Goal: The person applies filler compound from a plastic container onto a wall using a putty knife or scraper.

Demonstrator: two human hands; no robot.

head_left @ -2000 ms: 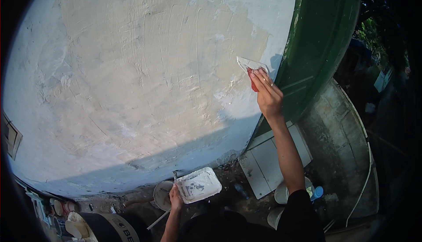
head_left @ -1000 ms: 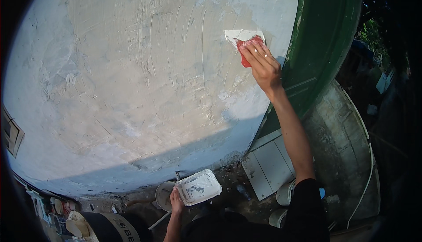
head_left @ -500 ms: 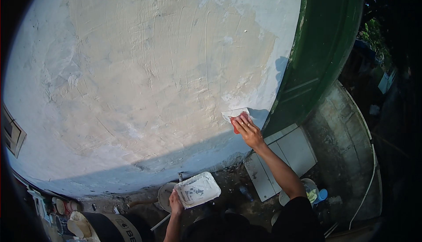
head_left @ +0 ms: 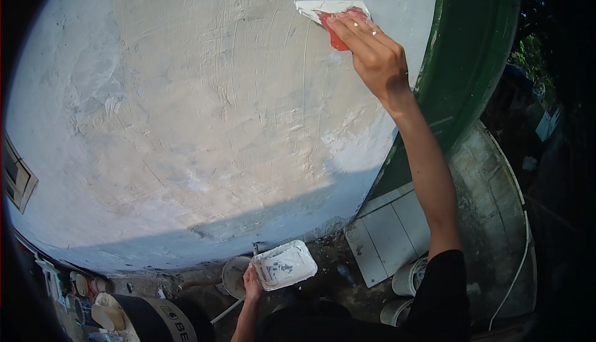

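Note:
My right hand [head_left: 372, 53] is stretched far up against the wall [head_left: 205, 106], its fingers pressed over a red-and-white putty spreader [head_left: 335, 31]. White paste coats the spreader's wide blade, which meets the wall near the green panel. Flecks of paste stick to the fingers. Low in front of me, my left hand [head_left: 252, 283] grips the near left edge of a shallow white tray [head_left: 287, 266]. Smeared white paste lines the tray. The wall carries a broad cream patch of rough, streaked putty, with whiter areas around it.
A green door or panel [head_left: 462, 62] borders the wall on the right. White tiles or boards [head_left: 388, 233] lie at its foot. Buckets [head_left: 410, 278] stand by my right arm, and a black drum [head_left: 152, 317] is at lower left. A tap [head_left: 255, 249] juts out behind the tray.
My right hand has swept the spreader upward along the wall, from near its lower right corner to high up. The left hand and tray have shifted only slightly.

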